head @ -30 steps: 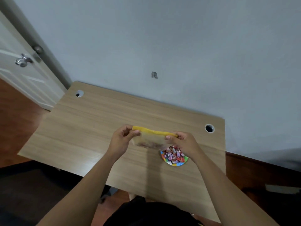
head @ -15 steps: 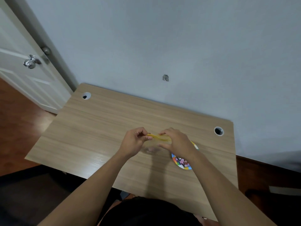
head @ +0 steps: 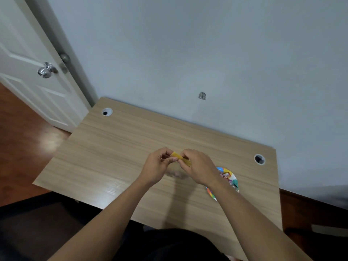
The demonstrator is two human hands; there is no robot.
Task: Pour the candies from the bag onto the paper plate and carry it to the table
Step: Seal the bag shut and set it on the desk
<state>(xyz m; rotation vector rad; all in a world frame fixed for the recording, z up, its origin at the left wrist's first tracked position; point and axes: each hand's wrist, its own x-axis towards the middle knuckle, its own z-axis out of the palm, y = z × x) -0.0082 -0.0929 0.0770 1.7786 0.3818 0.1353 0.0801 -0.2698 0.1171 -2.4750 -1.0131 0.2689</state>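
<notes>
Head view looks down on a wooden table set against a pale wall. Both hands are raised just above the tabletop and meet at its middle. Left hand and right hand each pinch the yellow strip at the top of the bag, fingers closed on it; the clear lower part of the bag is blurred and hard to make out. Paper plate (bright, multicoloured rim) lies flat on the table just right of the hands, partly covered by the right forearm. Candies sit heaped on the plate. Two round cable holes are in the table's far corners. White door with a metal knob stands at left.
</notes>
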